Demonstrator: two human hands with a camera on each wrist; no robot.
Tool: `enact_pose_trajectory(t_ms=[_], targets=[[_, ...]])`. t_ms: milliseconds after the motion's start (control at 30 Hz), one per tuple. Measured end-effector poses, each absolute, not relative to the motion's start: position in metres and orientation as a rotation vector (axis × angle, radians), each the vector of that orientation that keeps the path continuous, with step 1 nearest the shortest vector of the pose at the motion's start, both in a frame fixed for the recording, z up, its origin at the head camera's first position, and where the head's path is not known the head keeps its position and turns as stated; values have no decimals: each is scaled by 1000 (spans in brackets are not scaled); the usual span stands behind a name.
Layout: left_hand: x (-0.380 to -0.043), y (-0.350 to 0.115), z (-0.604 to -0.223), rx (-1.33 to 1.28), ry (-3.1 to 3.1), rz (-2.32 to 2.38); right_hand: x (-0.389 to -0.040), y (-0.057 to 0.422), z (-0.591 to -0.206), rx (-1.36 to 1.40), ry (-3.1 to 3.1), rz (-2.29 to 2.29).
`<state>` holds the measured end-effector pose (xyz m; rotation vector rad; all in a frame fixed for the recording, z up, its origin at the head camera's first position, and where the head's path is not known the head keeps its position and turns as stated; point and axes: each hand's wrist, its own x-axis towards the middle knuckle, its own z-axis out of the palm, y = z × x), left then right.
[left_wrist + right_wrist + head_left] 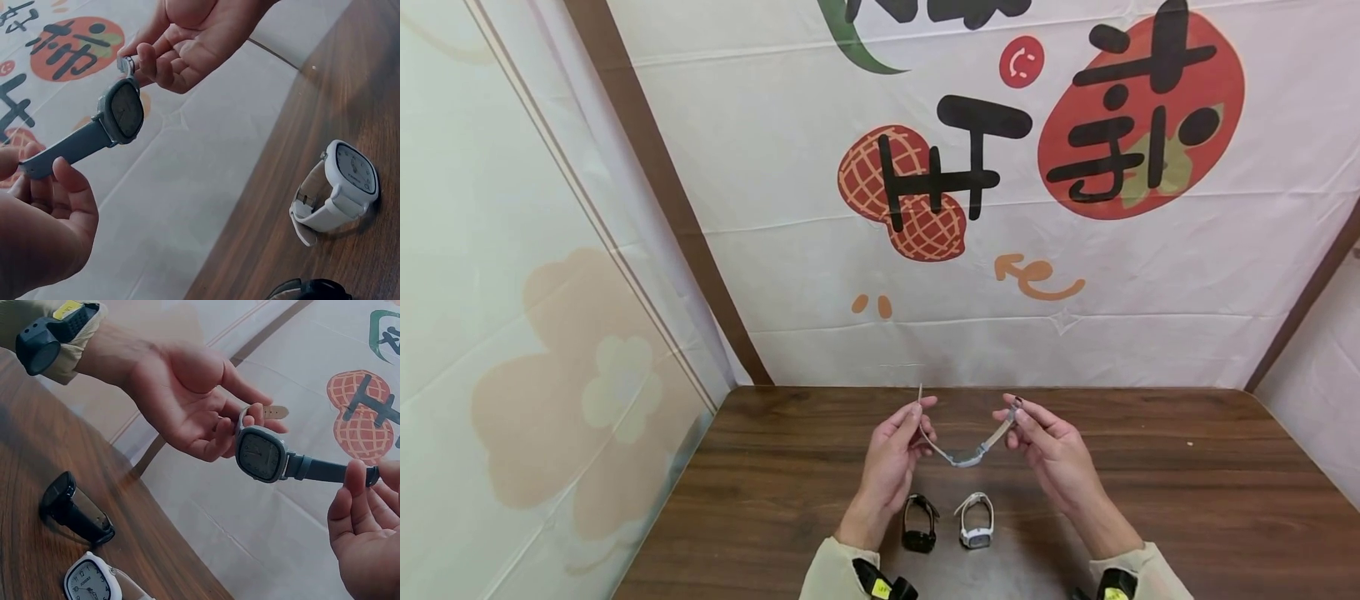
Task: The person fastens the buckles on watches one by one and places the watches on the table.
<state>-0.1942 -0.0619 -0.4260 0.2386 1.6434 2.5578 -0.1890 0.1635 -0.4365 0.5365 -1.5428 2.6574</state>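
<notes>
A blue-grey wristwatch (967,461) hangs unbuckled between the two hands, its strap sagging in a shallow curve above the table. My left hand (889,462) pinches the strap end with the holes, and the pale tip (276,412) of that strap pokes out past the fingers. On the other side my right hand (1062,462) pinches the buckle end between thumb and fingers. The square dial (259,454) faces away from the head camera but shows in both wrist views. Below the hands, a black watch (919,525) and a white watch (976,523) stand with their straps looped closed.
The brown wooden table (760,500) reaches back to a white printed cloth (790,275). Another pale cloth with a flower print (565,392) hangs along the left side. A tiny light speck (1190,443) lies on the table at the right.
</notes>
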Motion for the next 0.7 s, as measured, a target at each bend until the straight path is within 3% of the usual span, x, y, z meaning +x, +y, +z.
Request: enact_pose_trajectory(t_ms=[700], targets=[[-198,-51,-420,193,1624,2572,-189,159,-433,512,-1487,2686]])
